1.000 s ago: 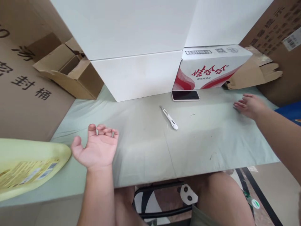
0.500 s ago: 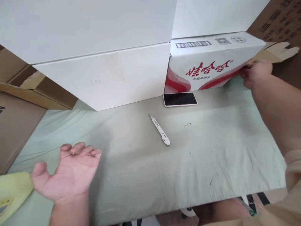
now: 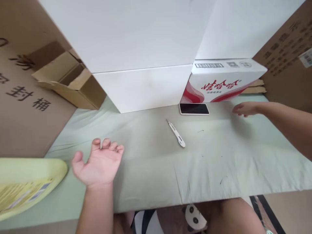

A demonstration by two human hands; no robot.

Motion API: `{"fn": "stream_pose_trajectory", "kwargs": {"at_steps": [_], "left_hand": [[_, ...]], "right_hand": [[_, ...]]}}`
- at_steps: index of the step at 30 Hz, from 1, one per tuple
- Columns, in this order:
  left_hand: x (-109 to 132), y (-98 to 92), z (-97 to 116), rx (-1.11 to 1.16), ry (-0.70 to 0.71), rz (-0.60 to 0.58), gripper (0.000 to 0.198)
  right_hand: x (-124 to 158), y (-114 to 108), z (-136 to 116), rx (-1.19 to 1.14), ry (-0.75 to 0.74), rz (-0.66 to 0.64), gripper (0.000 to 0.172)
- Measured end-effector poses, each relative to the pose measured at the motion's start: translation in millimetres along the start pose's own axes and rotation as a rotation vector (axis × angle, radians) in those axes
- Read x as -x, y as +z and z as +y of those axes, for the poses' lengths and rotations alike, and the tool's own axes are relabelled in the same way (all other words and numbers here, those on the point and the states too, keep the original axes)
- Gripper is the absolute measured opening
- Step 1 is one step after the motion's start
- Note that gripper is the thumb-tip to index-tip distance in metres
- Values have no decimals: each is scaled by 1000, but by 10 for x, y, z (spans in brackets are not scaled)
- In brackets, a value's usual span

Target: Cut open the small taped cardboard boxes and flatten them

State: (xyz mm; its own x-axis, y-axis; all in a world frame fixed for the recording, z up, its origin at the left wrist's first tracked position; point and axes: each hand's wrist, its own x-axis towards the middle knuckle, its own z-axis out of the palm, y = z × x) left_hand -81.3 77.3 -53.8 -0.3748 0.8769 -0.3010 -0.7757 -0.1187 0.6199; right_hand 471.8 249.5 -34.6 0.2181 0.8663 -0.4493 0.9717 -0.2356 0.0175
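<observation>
My left hand (image 3: pixel 99 162) lies palm up over the green cloth, fingers loosely curled and apart, holding nothing. My right hand (image 3: pixel 246 109) hovers above the cloth at the right, palm down, fingers slightly bent, with nothing visible in it. Nearest to it is a white and red carton (image 3: pixel 220 87) with upside-down lettering. A white utility knife (image 3: pixel 176 134) rests on the cloth between my hands. Against the foot of the carton lies a phone (image 3: pixel 194 109), its screen dark. Pieces of brown cardboard (image 3: pixel 254 87) stick out beside the carton's right end.
Large white panels (image 3: pixel 146 91) stand along the back of the cloth-covered table (image 3: pixel 151 182). An opened brown box (image 3: pixel 73 84) and a big printed carton (image 3: pixel 31 107) are at the left, a yellow container (image 3: pixel 34 185) in front of them. Another brown carton (image 3: pixel 287 65) stands at the right.
My right hand has let go of the cardboard beside the carton and come back over the cloth. The view has shifted left; my left hand keeps its palm-up pose.
</observation>
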Motion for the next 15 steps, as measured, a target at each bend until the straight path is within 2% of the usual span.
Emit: {"fn": "stream_pose_trajectory", "kwargs": {"at_steps": [3,6,8,10,13,15], "left_hand": [[61,-140,81,86,22,-80,44],[99,-292,186,156,43,-136,42],[114,-379,262,161,46,-170,39],[124,-442,341,157,45,-191,36],[128,-503,459,171,54,-202,34],[124,-539,531,190,58,-209,32]], "right_hand": [[477,-172,-640,-26,-169,-113,15],[884,-265,-1476,7,-467,-91,17],[1100,-260,-2124,41,-673,-49,14],[1268,-208,-2828,72,-846,6,23],[1415,-95,-3928,91,-1121,184,31],[1429,-37,-4626,21,-1157,280,32]]}}
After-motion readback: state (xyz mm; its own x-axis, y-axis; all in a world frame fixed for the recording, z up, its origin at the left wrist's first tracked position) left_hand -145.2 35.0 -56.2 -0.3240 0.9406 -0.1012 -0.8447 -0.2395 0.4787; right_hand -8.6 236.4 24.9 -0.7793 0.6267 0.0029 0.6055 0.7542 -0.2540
